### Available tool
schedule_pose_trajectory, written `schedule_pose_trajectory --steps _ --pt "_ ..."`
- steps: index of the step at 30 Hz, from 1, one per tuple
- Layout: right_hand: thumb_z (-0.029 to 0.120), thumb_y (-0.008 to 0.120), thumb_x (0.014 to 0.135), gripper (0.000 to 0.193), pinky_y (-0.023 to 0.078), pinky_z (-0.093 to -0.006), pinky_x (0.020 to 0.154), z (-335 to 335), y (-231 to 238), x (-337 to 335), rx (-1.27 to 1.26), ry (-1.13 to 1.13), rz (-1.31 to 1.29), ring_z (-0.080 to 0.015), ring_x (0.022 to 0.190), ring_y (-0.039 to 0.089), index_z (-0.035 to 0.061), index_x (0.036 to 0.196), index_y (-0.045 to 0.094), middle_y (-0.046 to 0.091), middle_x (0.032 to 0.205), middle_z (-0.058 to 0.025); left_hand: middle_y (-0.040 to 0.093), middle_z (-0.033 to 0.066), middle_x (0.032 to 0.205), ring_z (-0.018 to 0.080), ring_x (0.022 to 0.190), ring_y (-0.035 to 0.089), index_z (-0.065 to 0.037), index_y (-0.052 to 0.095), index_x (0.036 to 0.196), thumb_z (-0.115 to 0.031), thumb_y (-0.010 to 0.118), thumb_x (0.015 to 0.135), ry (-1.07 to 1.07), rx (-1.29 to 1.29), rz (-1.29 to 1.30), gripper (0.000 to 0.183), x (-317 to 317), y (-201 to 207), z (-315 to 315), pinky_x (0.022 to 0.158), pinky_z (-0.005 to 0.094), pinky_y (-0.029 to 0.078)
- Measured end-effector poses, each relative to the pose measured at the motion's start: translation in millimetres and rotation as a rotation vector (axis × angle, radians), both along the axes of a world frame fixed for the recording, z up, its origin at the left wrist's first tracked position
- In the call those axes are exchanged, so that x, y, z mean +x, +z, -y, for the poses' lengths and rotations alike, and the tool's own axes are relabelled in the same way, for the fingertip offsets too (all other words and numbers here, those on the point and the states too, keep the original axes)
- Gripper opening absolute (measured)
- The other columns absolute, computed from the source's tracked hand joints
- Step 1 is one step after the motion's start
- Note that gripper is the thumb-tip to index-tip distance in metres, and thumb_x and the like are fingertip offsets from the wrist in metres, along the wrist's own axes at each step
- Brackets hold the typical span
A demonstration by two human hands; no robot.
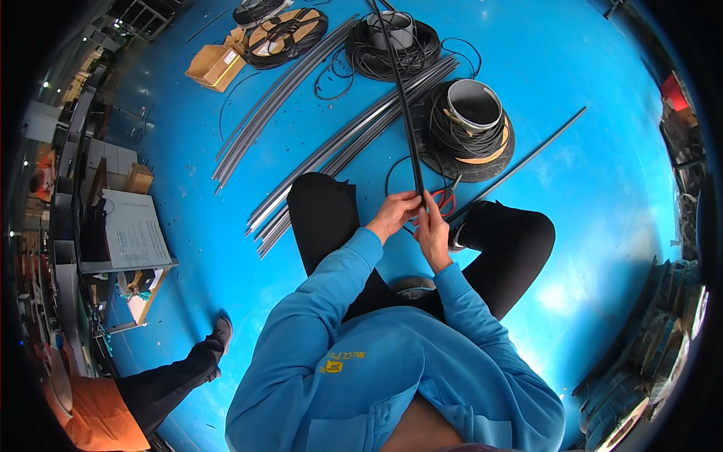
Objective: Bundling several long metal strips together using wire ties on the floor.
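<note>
I sit with a long dark bar (407, 113) between my knees, running from my fingertips up past the far edge of the view. My left hand (393, 215) has its fingers closed round the bar's near end. Close beside it, my right hand (433, 235) pinches the same end; any small piece between the fingertips is too hidden to make out. Just beyond the right hand lies a red-handled cutting tool (447, 202), partly covered. A spool of black cord (467, 132) stands past it on the floor, with a loose strand curling toward my hands.
Bundles of grey bars (282, 98) lie at the far left, more bars (339, 147) nearer. Beyond are a coil of black cord (392, 53), another spool (286, 36) and an open carton (215, 66). A single bar (527, 162) lies right. Another person's leg (177, 369) is at left.
</note>
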State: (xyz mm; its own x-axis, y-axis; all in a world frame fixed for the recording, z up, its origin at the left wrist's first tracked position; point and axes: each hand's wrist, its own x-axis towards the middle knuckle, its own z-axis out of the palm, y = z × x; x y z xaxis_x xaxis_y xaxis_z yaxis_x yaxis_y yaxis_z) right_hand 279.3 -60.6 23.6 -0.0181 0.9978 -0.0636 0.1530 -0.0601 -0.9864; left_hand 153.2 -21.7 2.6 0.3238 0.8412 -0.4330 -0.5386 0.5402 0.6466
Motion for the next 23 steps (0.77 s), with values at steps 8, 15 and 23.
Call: schedule_pose_trajectory --steps 8,15,23 --pt "0.004 0.043 0.090 0.037 0.038 -0.0221 0.042 -8 4 3 -0.060 0.010 -0.046 -0.0106 0.049 0.047 0.0053 0.128 0.044 0.053 0.060 -0.0049 0.059 0.0104 0.088 0.0140 0.074 0.055 0.004 0.057 0.106 -0.003 0.053 0.086 -0.012 -0.014 0.019 0.022 2 2 3 0.068 0.0214 0.046" --pt "0.003 0.039 0.091 0.037 0.037 -0.0200 0.042 10 7 4 -0.029 0.027 0.070 -0.0081 0.049 0.045 0.0057 0.129 0.044 0.052 0.062 -0.0043 0.059 0.0098 0.087 0.0135 0.073 0.055 0.004 0.058 0.105 -0.003 0.054 0.086 0.099 -0.050 0.009 0.021 6 4 2 0.068 0.0209 0.046" --pt "0.004 0.043 0.090 0.041 0.039 -0.0231 0.042 12 11 -3 -0.008 -0.002 0.006 -0.0121 0.047 0.047 0.0106 0.130 0.043 0.053 0.059 -0.0048 0.060 0.0087 0.087 0.0126 0.074 0.055 0.003 0.059 0.103 -0.004 0.056 0.085 0.130 -0.027 0.049 0.020 2 7 -3 0.069 0.0200 0.047"
